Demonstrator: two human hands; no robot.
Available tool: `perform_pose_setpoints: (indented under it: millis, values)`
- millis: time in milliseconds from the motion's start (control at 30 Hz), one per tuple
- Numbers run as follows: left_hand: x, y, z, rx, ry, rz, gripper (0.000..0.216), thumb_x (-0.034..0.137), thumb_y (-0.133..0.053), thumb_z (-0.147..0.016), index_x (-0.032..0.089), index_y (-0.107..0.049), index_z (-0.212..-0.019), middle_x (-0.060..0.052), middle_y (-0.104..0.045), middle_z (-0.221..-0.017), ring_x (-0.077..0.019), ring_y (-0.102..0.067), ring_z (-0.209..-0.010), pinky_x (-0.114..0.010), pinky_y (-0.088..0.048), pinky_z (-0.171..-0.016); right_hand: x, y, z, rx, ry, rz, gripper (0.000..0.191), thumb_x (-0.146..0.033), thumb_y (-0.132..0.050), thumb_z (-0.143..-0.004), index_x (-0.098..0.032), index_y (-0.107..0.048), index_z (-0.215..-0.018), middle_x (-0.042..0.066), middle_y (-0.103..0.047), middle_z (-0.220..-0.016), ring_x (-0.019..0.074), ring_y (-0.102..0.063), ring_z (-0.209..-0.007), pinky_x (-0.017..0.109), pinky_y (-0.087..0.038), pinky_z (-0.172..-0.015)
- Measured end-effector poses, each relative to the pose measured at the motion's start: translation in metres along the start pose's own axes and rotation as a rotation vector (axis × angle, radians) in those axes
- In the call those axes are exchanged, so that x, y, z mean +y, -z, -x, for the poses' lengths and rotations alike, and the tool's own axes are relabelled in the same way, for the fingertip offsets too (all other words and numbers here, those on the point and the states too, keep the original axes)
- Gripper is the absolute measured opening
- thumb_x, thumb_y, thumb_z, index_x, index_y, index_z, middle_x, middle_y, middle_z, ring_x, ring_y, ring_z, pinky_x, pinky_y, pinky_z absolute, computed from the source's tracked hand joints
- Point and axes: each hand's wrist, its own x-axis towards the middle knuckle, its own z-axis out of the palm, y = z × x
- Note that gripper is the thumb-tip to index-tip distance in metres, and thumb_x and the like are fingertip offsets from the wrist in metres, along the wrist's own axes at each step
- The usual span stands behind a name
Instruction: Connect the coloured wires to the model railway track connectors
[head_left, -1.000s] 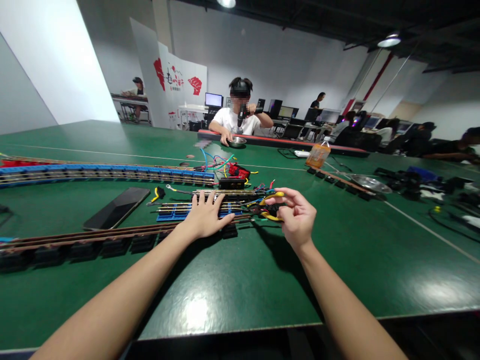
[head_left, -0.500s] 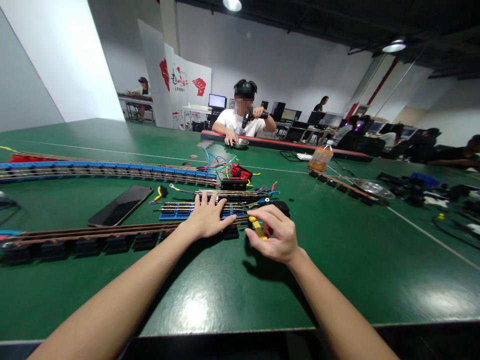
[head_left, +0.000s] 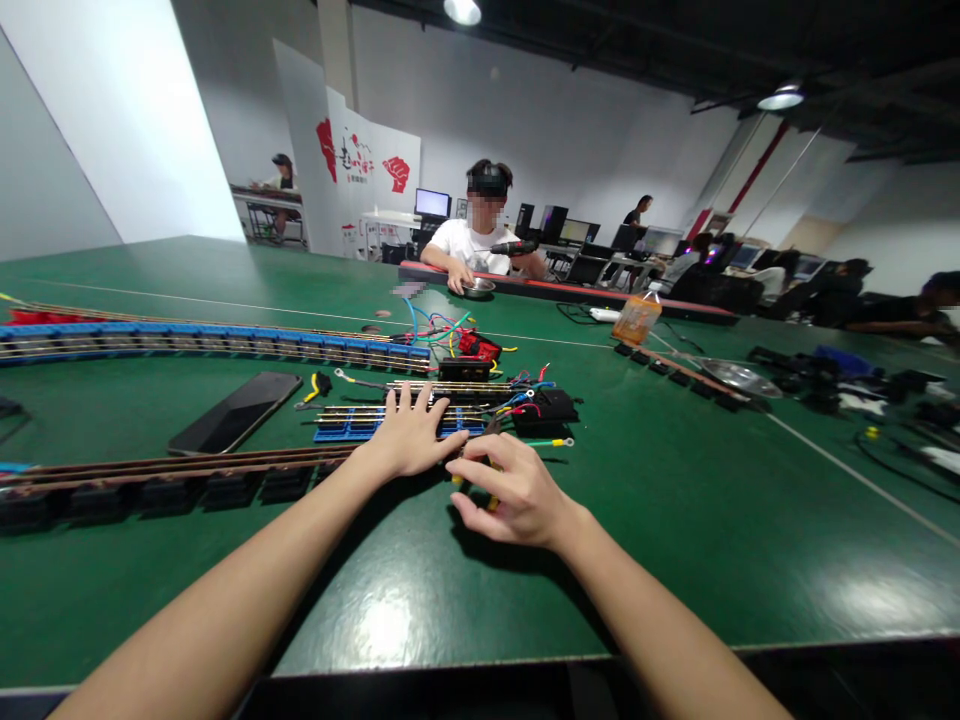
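Note:
My left hand (head_left: 409, 440) lies spread on short track pieces, its fingertips over a strip with metal rails. Under and beside it is a blue track piece (head_left: 345, 424). The long track with brown rails and black ties (head_left: 202, 480) runs toward my wrist from the left. Close by on the right, my right hand (head_left: 514, 492) is curled around yellow-handled pliers (head_left: 494, 500); their dark jaws point away from me, partly hidden. Beyond its knuckles lies a green wire with a ring terminal (head_left: 559, 442). A black connector block (head_left: 555, 406) with coloured wires sits behind that.
A phone (head_left: 235, 412) lies left of my hands. Farther back are a curved blue track (head_left: 225, 340), a red part with wires (head_left: 478, 346), an orange drink bottle (head_left: 637, 318) and a metal dish (head_left: 739, 378). Across the table a person (head_left: 476, 235) holds a power driver.
My right hand has moved left with the pliers, closer to my left hand, uncovering the green wire. My left hand stays put. The person opposite has lowered and tilted the driver level.

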Motion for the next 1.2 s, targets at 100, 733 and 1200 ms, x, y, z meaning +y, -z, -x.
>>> perform_pose_setpoints:
  millis: [100, 733, 1200]
  values:
    - [0.000, 0.001, 0.000, 0.002, 0.003, 0.004, 0.079, 0.070, -0.029, -0.088, 0.018, -0.041, -0.146, -0.019, -0.025, -0.157, -0.0502, -0.014, -0.142, -0.064, -0.014, -0.112, 0.000, -0.002, 0.001, -0.048, -0.001, -0.010, 0.023, -0.025, -0.063, -0.082, -0.016, -0.064, -0.103, 0.009, -0.065, -0.092, 0.0184, -0.062, -0.084, 0.031, -0.050, -0.069]
    - [0.003, 0.003, 0.002, -0.006, 0.003, 0.006, 0.083, 0.073, -0.027, -0.087, 0.017, -0.041, -0.146, -0.019, -0.025, -0.157, -0.0501, -0.016, -0.142, -0.064, -0.015, -0.112, 0.009, 0.018, 0.000, 0.110, -0.158, 0.036, 0.028, -0.018, -0.063, -0.076, -0.020, -0.061, -0.104, 0.009, -0.065, -0.097, 0.0217, -0.061, -0.088, 0.038, -0.052, -0.076]
    - [0.002, 0.003, 0.001, 0.007, -0.005, 0.002, 0.084, 0.074, -0.025, -0.087, 0.017, -0.042, -0.146, -0.020, -0.025, -0.157, -0.0510, -0.018, -0.141, -0.064, -0.016, -0.112, 0.023, 0.022, 0.007, 0.476, -0.581, -0.023, 0.010, -0.014, -0.053, -0.081, -0.019, -0.061, -0.085, 0.005, -0.063, -0.087, 0.0164, -0.059, -0.076, 0.027, -0.047, -0.061]
